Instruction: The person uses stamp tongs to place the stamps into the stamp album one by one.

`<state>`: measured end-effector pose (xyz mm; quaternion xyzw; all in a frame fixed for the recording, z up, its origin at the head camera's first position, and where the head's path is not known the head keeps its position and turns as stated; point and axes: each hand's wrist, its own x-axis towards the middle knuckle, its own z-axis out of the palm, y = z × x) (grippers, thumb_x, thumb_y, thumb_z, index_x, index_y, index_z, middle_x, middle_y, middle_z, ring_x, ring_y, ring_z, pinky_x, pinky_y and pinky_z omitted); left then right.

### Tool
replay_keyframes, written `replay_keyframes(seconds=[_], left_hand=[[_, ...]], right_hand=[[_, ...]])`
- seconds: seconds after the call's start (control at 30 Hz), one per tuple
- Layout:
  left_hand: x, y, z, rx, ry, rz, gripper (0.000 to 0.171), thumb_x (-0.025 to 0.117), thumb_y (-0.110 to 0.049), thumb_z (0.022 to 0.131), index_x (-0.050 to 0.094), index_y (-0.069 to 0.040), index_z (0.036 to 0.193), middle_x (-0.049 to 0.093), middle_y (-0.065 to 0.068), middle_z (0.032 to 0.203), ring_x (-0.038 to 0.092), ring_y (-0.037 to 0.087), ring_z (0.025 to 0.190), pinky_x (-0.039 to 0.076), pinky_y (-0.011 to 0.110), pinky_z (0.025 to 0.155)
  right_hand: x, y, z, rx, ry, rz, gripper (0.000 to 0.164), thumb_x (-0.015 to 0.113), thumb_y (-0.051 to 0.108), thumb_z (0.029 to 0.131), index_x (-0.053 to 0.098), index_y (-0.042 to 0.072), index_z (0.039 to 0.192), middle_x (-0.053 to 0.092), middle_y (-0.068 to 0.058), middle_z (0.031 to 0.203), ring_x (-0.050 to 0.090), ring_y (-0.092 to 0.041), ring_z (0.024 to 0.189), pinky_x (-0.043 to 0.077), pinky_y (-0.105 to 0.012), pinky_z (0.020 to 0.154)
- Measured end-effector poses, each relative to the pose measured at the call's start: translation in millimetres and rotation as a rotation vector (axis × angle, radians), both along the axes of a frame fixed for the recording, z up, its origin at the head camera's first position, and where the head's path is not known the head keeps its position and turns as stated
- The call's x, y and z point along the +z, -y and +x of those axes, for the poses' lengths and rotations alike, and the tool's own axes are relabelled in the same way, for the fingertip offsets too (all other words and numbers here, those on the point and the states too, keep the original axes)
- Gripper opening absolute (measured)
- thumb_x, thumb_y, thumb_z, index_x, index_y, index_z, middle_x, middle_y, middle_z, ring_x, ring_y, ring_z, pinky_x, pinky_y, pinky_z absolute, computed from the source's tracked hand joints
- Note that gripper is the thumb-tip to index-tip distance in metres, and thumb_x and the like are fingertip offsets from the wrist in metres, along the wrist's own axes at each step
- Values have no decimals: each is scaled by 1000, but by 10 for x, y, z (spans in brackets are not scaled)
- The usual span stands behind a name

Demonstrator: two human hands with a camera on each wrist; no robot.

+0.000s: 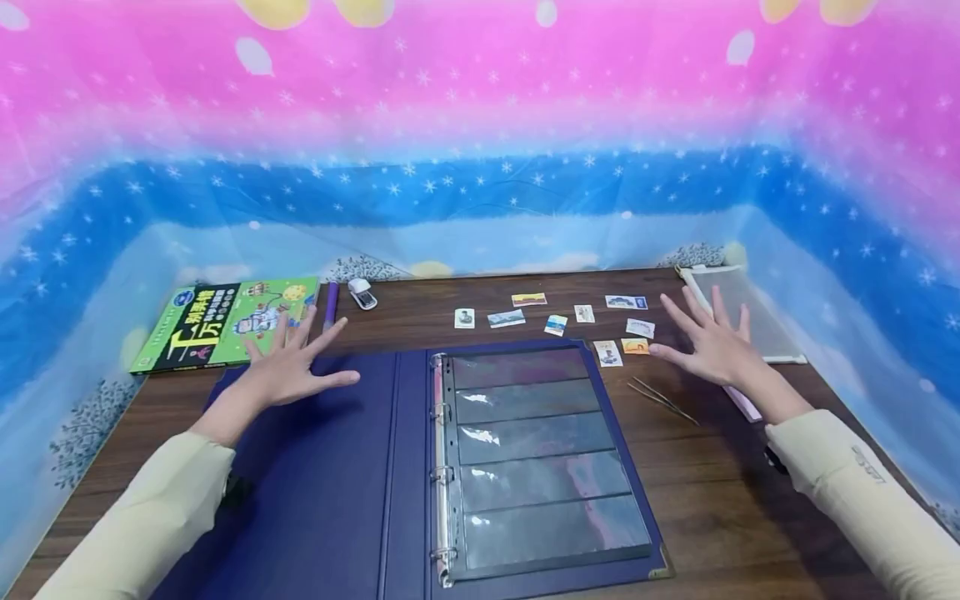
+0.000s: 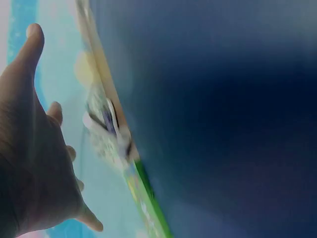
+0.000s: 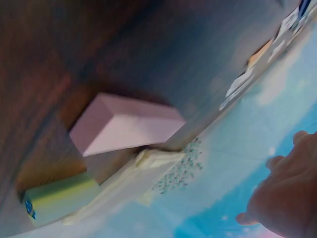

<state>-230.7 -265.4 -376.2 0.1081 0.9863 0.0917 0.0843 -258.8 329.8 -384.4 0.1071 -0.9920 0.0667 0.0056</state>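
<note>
My left hand (image 1: 288,367) is held above the left cover of an open dark blue ring binder (image 1: 322,483), its fingers spread and nothing in them. On the binder's right side lies a pocket page (image 1: 540,450) with several clear strips over a dark backing. My right hand (image 1: 712,350), fingers also spread and holding nothing, hovers to the right of the binder. Nearest to it are an orange stamp (image 1: 635,346) and a pair of metal tweezers (image 1: 663,400). Several more small stamps, such as a blue-and-white one (image 1: 556,325), lie scattered behind the page.
A green book (image 1: 232,325) is at the back left, beside a purple pen (image 1: 331,304) and a small white-and-dark object (image 1: 363,293). At the right lies a zip pouch (image 1: 772,333). A pink block (image 3: 129,126) and a green-yellow piece (image 3: 62,198) show in the right wrist view.
</note>
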Motion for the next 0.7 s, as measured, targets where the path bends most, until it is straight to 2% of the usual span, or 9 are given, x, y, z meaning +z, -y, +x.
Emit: replay_keyframes(seconds=[0.07,0.13,0.23,0.3,0.33,0.4,0.53,0.7], left_hand=[[-11,-95,38,-11,0,6,90,44,-75,79,-5,-41,147,-18,12,156,-22,49,137,-16,81,87],[-18,-193,83,-26,-13,3,91,45,-75,79,-4,-41,147,-17,12,156,-20,49,138,-14,81,89],[-27,-337,144,-58,-53,4,91,46,-75,78,-1,-39,148,-15,13,157,-18,48,139,-14,79,93],[-32,-422,176,-79,-81,7,92,46,-74,78,1,-38,149,-14,14,157,-17,46,140,-16,76,95],[-35,-462,190,-90,-94,11,92,47,-74,78,2,-36,149,-13,15,157,-17,46,141,-17,75,96],[-44,-535,211,-105,-106,27,92,48,-73,78,4,-34,150,-12,16,157,-17,45,141,-18,73,97],[-88,-689,221,-138,-100,57,94,48,-73,78,4,-32,150,-12,15,157,-17,43,142,-15,73,100],[-206,-863,202,-176,-86,84,96,50,-73,77,5,-30,150,-11,14,158,-13,42,143,-11,72,102]], right_hand=[[-4,22,94,10,7,-9,84,45,65,85,-3,36,148,-7,-10,158,-25,-41,139,-16,-71,101],[-22,47,185,27,2,-16,86,48,64,84,3,32,150,1,-15,158,-16,-44,141,-9,-71,104],[-91,90,310,64,-25,-31,86,56,64,79,28,19,147,29,-22,148,21,-46,138,17,-66,106],[-156,126,373,87,-24,-44,81,61,64,76,46,10,135,45,-22,132,43,-40,122,35,-59,97],[-185,144,397,94,-19,-54,78,62,65,75,52,7,127,50,-21,123,48,-37,112,41,-55,90],[-236,174,420,105,-2,-65,74,65,65,72,58,5,116,53,-17,112,51,-31,99,45,-49,81],[-302,189,406,139,-2,-77,63,70,57,72,60,4,105,56,-13,102,53,-27,92,44,-46,80],[-340,173,373,184,10,-103,40,72,42,77,59,7,91,57,-5,84,51,-15,73,43,-33,67]])
